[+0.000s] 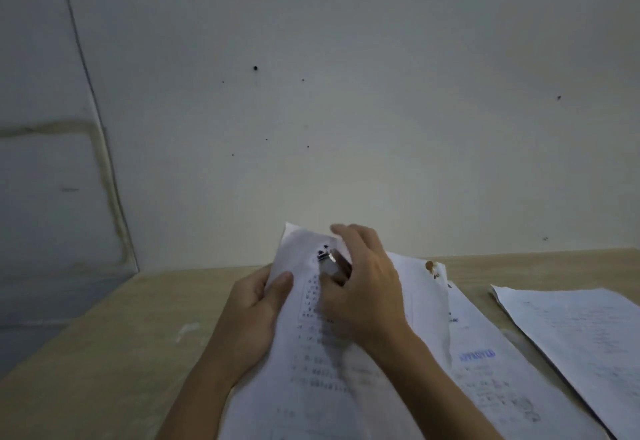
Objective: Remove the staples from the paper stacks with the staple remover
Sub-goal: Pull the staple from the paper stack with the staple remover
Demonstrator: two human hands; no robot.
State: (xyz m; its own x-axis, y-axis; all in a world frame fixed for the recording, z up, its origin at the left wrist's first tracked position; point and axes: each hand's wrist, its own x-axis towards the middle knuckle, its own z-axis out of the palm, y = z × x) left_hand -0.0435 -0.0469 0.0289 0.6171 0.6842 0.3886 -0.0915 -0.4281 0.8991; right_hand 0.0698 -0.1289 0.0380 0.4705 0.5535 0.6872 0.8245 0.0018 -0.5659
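White paper stacks (571, 328) (two) right of right hand (363, 287).

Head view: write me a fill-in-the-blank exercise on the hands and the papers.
1. The left hand grips the lifted paper stack at its ____ edge.
2. The right hand holds the ____ at that stack's top corner.
3. A sheet with a blue stamp lies flat on the ____.

Missing words: left; staple remover; table

You face a pale wall (346, 110) dotted with small dark marks, dimly lit. A light wood tabletop (114, 335) meets it, and a stained seam (107, 176) runs down at your left
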